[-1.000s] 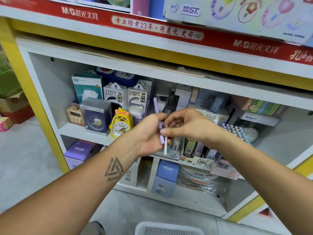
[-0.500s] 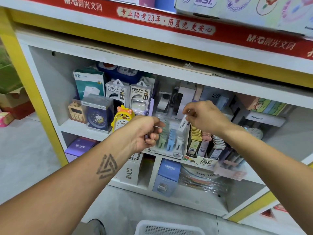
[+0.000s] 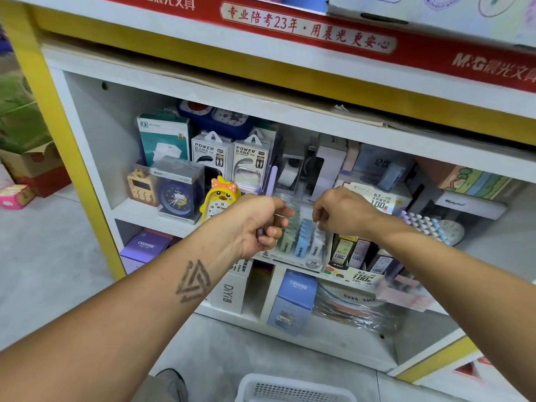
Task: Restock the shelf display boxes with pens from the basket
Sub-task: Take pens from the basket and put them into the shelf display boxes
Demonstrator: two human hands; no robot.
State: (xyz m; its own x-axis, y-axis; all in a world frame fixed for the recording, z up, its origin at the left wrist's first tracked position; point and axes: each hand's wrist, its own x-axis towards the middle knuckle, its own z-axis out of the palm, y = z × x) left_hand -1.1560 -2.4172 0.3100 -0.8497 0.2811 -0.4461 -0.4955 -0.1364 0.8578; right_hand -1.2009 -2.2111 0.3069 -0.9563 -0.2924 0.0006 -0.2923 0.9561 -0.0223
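Gripping a purple pen (image 3: 273,181), the left hand (image 3: 255,224) has its fingers (image 3: 271,232) curled round the barrel, which sticks up above the knuckles, its lower tip peeking out under them. A thin pale item juts from the same fist toward the right; too small to name. Right hand (image 3: 342,211) hangs with fingers bent down over the clear display box (image 3: 301,242), tips at or just above the rows of green, blue and white packs; cannot tell if it pinches anything or whether it touches them.

Risks, as a guess: the purple pen could slip from the fist, since the hand seems to hold two items at once. The right fingertips could knock neighbouring packs over or wedge an item into the wrong row, because the rows sit tight. Yellow duck clock (image 3: 219,198) stands just left of the left knuckles and could get bumped.

Basket (image 3: 290,390) sits on the floor well below both hands; contents not visible.

Readable text: "M&G" plus Chinese on the red header (image 3: 313,27), "POWER BANK" boxes (image 3: 229,158) above the left fingers, "2B" below the fingertips, "0.7 HB 100" right of them, "CRUHRE" and "DIYi" below.
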